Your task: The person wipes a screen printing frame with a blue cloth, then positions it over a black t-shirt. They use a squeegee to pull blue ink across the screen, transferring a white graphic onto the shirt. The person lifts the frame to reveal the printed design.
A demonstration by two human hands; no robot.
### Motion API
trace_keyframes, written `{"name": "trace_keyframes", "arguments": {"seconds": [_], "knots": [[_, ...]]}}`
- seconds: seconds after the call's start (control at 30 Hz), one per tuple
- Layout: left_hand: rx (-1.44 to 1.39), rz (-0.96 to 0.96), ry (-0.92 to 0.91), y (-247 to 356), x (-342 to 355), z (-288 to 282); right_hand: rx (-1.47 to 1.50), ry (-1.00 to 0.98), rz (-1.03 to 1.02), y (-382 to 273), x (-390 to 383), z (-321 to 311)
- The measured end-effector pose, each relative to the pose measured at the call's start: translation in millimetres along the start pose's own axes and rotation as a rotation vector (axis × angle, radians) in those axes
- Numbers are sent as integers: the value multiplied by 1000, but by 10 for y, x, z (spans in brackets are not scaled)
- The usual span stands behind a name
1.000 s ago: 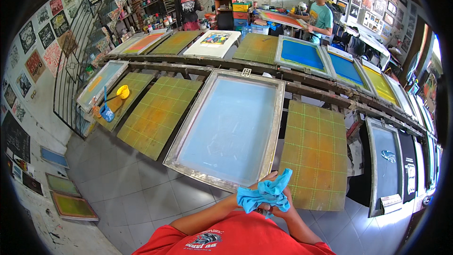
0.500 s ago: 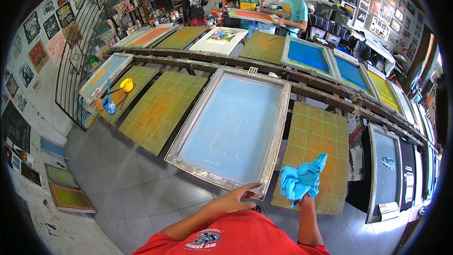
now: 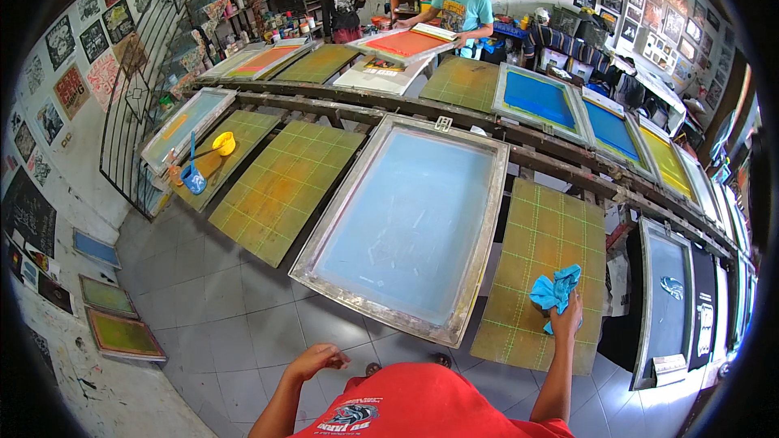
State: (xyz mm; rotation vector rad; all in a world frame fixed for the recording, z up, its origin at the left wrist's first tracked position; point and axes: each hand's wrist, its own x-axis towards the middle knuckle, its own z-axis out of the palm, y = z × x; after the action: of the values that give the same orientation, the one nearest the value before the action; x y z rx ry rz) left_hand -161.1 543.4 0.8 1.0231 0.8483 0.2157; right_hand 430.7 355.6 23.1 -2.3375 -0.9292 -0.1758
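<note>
My right hand (image 3: 569, 315) grips a crumpled bright blue cloth (image 3: 556, 288) over a brown-green printing board (image 3: 542, 235) marked with yellow-green grid lines. Whether the cloth touches the board is hard to tell. Left of that board lies a large screen-printing frame (image 3: 406, 219) with pale blue mesh and a worn metal rim. Below its near left corner, my left hand (image 3: 318, 358) hangs apart from it, holding nothing, fingers loosely bent.
Further boards (image 3: 286, 186) and screens line a metal rack rail (image 3: 341, 116). A yellow cup (image 3: 224, 143) and blue cup (image 3: 193, 180) stand on the left board. Across the rack, one person (image 3: 462, 12) holds a red-orange screen (image 3: 406, 45); another (image 3: 341, 2) stands by shelves.
My left hand has left the pale blue screen's near edge and drawn back left. The cloth moved right and up in my right hand. The person opposite brought the red-orange screen over a white-covered board.
</note>
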Motion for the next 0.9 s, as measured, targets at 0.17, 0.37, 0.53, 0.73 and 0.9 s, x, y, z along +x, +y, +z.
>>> {"name": "trace_keyframes", "arguments": {"seconds": [0.17, 0.37, 0.53, 0.73, 0.9], "knots": [[215, -353, 392, -1405, -242, -456, -56, 88, 4, 144, -148, 479], [268, -685, 475, -2929, -954, -678, -161, 127, 34, -169, -273, 585], [-11, -632, 604, -3418, -1264, -724, -287, 119, 48, -400, -308, 532], [-9, -527, 623, -2786, -1094, -706, -345, 135, 50, -466, -348, 554], [96, -497, 614, -2358, -939, -837, -348, 166, 45, -447, -363, 582]]}}
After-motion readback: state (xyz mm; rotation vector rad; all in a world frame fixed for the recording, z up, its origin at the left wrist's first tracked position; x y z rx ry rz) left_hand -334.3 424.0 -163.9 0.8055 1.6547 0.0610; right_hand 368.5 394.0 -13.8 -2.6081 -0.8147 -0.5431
